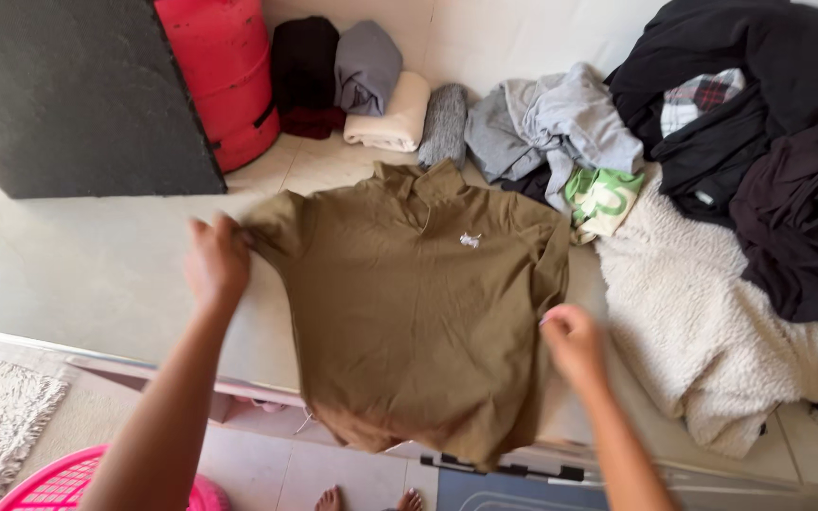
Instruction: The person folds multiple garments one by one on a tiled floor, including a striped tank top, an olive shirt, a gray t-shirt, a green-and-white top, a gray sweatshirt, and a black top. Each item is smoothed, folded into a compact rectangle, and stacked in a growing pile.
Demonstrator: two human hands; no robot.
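Head view: I look down at my two hands and a brown shirt (418,303). The shirt lies flat on the pale counter (97,274), between my hands, and its bottom edge hangs over the front. My left hand (216,260) pinches the sleeve, fingers closed on the cloth. My right hand (572,343) rests on the shirt's other side; I cannot tell if it grips. Past my right hand lie a fluffy white blanket (712,331) and dark clothes (788,170). Below my left arm sits a pink basket (49,483).

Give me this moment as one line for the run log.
left hand: grips shirt sleeve | right hand: on shirt's other side | brown shirt: flat on counter, hem overhanging | clothes pile: right
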